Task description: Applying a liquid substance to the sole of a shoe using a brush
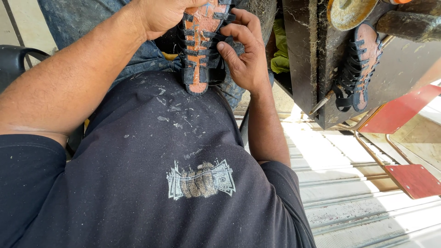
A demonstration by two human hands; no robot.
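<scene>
Sandal (202, 46) (black straps, orange sole) being gripped by left hand (158, 14), right hand (245, 55) fingers pressing its straps; second sandal (363, 64) lying on bench (312, 69).

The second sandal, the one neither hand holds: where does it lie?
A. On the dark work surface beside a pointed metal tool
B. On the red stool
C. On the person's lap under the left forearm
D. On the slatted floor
A: the second sandal rests on the dark work surface with a pointed metal tool next to its heel end, clear of both hands.
</scene>
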